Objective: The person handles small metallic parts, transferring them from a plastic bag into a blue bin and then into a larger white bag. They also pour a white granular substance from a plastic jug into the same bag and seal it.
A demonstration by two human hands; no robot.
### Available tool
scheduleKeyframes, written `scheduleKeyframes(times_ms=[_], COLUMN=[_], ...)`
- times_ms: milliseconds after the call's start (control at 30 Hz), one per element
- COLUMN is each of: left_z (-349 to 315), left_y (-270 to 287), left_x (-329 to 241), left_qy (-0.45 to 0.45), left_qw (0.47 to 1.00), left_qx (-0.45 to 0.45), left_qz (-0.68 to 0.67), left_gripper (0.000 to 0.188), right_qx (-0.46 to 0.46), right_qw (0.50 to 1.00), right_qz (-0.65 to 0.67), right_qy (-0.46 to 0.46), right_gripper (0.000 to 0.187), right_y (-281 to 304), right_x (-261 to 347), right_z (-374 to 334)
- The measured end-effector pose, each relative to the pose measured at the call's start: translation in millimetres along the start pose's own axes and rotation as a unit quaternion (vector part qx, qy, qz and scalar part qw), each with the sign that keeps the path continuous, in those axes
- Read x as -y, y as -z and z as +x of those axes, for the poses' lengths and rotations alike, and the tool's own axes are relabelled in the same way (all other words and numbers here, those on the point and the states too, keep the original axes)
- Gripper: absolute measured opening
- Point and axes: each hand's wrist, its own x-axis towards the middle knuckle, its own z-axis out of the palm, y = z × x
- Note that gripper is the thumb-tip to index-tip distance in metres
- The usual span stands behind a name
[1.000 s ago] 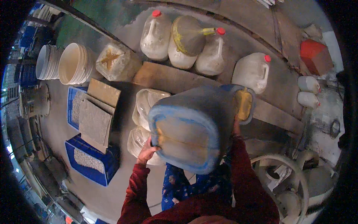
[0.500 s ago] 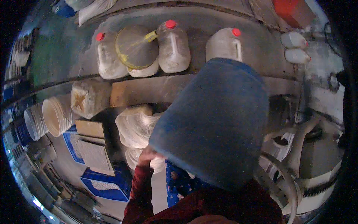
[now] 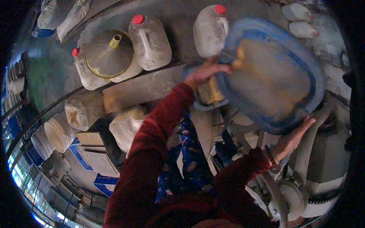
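A large blue plastic tub (image 3: 277, 76) is raised at the right, tilted, its oval face with a thick blue rim and dusty brown middle towards me. Whether that face is its mouth or underside, I cannot tell. My left hand (image 3: 207, 72) is closed at the tub's left edge, thumb lying across the rim. Against the lower right rim rests my right hand (image 3: 291, 140), palm up, fingers stretched out. Behind the left hand shows part of another blue-rimmed container (image 3: 201, 100) with yellowish dust inside.
Whitish jugs with red caps (image 3: 152, 43) stand on the floor ahead, a funnel (image 3: 108, 55) on one. A ledge (image 3: 137, 91) crosses before them. Stacked white buckets (image 3: 59, 133) and blue crates (image 3: 104, 182) are at left. Grey machinery (image 3: 289, 197) with a toothed part stands at right.
The blue tub has swung up and right, turning its dusty oval face towards me. My left hand has moved up and right to its edge; my right hand has come into sight.
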Motion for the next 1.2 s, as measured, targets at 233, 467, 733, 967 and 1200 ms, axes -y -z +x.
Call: scheduleKeyframes(times_ms=[233, 467, 733, 967, 1200], left_z=[65, 108, 134, 55, -177], left_y=[-83, -111, -145, -128, 41], left_x=[100, 192, 246, 268, 188], left_qy=[0.088, 0.202, 0.189, 0.067, 0.190], left_qw=[0.970, 0.958, 0.941, 0.977, 0.835], left_qx=[-0.065, -0.204, -0.210, -0.077, -0.495], left_qz=[-0.219, 0.005, 0.187, 0.186, 0.145], left_gripper=[0.087, 0.100, 0.097, 0.062, 0.037], right_qx=[0.038, 0.157, 0.198, 0.137, -0.089], right_qw=[0.896, 0.906, 0.950, 0.879, 0.814], right_qz=[-0.428, -0.388, -0.228, -0.430, -0.390], right_qy=[0.109, 0.069, 0.083, 0.152, 0.421], right_gripper=[0.075, 0.076, 0.052, 0.047, 0.046], right_y=[8, 13, 57, 88, 13], right_x=[-82, -243, -412, -463, -453], right_z=[146, 275, 334, 328, 228])
